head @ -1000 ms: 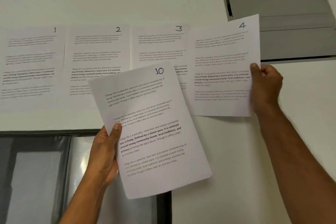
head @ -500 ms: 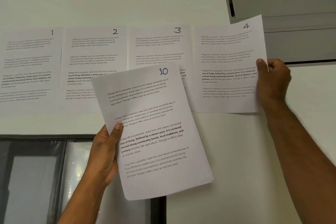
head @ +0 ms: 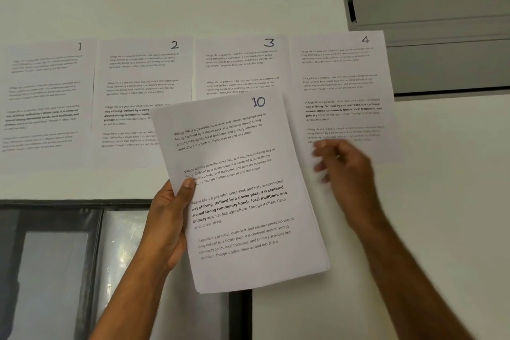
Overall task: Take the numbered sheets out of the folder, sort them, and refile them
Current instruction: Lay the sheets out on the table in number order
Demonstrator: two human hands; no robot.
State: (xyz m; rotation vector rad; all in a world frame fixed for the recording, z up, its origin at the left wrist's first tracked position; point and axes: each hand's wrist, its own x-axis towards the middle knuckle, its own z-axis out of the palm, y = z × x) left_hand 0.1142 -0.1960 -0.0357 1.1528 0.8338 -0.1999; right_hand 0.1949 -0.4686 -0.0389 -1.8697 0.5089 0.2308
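Observation:
Sheets 1 (head: 47, 102), 2 (head: 138, 85), 3 (head: 240, 66) and 4 (head: 342, 88) lie in a row on the white table. My left hand (head: 168, 223) grips the left edge of a stack of sheets (head: 242, 201) with sheet 10 on top, held above the table. My right hand (head: 342, 168), blurred, hovers over the lower edge of sheet 4 with loosely bent fingers and holds nothing. The open black folder (head: 55, 270) with clear sleeves lies at the lower left, partly under the stack.
A grey recessed panel (head: 441, 36) is set in the table at the upper right; sheet 4 overlaps its left corner. Bare white table (head: 414, 201) lies to the right of the stack.
My right hand let go of sheet 4, which now lies flat beside sheet 3, and moved left and down toward the stack. The left hand still holds the stack.

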